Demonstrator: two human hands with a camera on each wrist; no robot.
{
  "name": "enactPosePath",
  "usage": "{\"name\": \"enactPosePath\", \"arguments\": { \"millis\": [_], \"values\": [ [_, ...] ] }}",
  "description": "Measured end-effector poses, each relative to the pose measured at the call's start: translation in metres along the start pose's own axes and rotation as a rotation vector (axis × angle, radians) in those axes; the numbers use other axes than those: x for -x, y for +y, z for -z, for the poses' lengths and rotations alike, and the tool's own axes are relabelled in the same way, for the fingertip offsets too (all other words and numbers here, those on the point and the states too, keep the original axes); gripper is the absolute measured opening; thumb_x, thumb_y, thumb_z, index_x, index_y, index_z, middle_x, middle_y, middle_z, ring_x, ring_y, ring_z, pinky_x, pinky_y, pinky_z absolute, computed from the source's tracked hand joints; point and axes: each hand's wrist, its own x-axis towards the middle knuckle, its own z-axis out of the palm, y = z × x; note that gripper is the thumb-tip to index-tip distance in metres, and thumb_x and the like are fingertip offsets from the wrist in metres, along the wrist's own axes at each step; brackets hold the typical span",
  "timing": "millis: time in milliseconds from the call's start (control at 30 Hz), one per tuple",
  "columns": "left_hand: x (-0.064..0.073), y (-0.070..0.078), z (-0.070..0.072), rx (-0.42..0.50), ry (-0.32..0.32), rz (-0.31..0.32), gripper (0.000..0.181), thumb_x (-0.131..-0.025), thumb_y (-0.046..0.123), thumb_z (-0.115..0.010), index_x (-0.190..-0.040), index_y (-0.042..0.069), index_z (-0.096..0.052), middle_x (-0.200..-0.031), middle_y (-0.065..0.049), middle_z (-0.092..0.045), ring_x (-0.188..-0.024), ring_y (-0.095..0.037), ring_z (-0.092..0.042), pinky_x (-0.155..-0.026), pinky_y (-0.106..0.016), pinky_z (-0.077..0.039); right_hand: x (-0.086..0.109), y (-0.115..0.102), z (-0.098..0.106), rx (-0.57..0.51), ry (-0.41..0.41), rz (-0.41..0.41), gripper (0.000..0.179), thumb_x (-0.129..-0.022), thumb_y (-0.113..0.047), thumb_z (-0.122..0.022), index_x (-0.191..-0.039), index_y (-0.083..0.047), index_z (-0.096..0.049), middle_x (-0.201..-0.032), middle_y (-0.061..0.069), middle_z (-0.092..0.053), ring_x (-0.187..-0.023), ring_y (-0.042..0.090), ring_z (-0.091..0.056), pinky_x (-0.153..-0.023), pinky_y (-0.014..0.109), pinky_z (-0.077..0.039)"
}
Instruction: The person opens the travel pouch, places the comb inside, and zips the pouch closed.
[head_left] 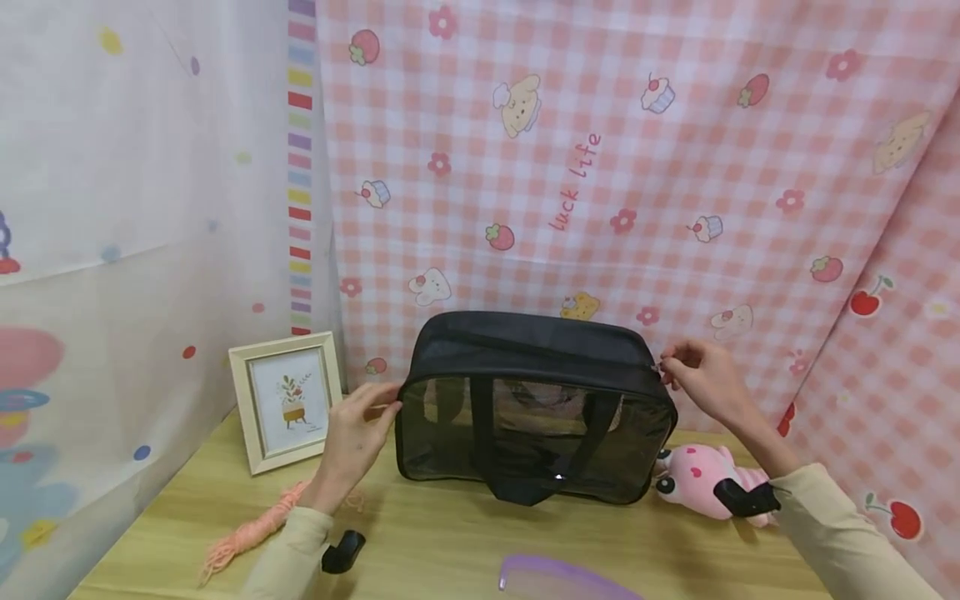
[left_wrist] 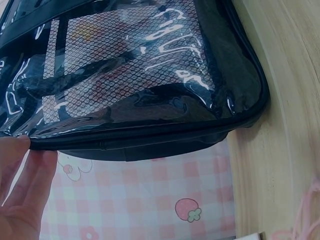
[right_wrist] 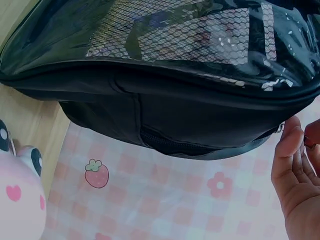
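Note:
A black toiletry bag [head_left: 536, 408] with a see-through front, a mesh panel and dark handles stands upright on the table. At its upper left edge my left hand [head_left: 362, 433] pinches the piping between thumb and fingers; the left wrist view shows these fingers [left_wrist: 42, 165] at the dark rim. On the other side, my right hand [head_left: 708, 377] pinches the small metal zipper pull [right_wrist: 280, 128] at the top right end. A dark zipper [right_wrist: 175, 145] runs along the bag's side in the right wrist view. The bag's back is hidden.
A cream picture frame [head_left: 288, 402] stands left of the bag, with a bundle of peach yarn [head_left: 255, 527] before it. A pink plush toy [head_left: 701, 479] lies at the right, partly behind my right wrist. A purple comb [head_left: 562, 575] lies at the front edge. Checked cloth [head_left: 480, 183] hangs behind.

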Motion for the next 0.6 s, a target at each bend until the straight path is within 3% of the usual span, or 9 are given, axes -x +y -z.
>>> {"name": "enactPosePath", "arguments": {
  "millis": [167, 400, 600],
  "values": [
    [-0.0016, 0.0021, -0.0033, -0.005, 0.011, 0.021, 0.029, -0.078, -0.012, -0.071, -0.102, 0.002, -0.070, -0.094, -0.008, -0.067, -0.081, -0.022, -0.067, -0.068, -0.025, -0.058, -0.0043, -0.0074, 0.0035, 0.057, -0.036, -0.003, 0.012, -0.093, -0.010, -0.057, -0.092, 0.001, -0.063, -0.072, 0.010, -0.063, -0.063, 0.025, -0.061, -0.053, 0.022, -0.049],
    [-0.0073, 0.0032, -0.0077, 0.020, 0.049, 0.000, 0.031, -0.075, -0.015, -0.072, -0.100, 0.001, -0.070, -0.092, -0.010, -0.067, -0.079, -0.024, -0.067, -0.065, -0.031, -0.060, -0.0060, -0.0102, 0.0045, 0.070, -0.018, 0.013, 0.011, -0.092, -0.009, -0.057, -0.092, 0.001, -0.062, -0.072, 0.009, -0.062, -0.061, 0.020, -0.060, -0.050, 0.021, -0.048],
    [-0.0010, 0.0059, -0.0054, -0.013, 0.056, -0.008, 0.033, -0.073, -0.017, -0.072, -0.101, 0.001, -0.070, -0.092, -0.011, -0.067, -0.079, -0.025, -0.067, -0.065, -0.030, -0.059, -0.0100, -0.0095, 0.0021, 0.059, -0.047, 0.008, 0.012, -0.092, -0.009, -0.057, -0.093, 0.002, -0.063, -0.073, 0.009, -0.063, -0.065, 0.028, -0.062, -0.051, 0.023, -0.049]
  ]
}}
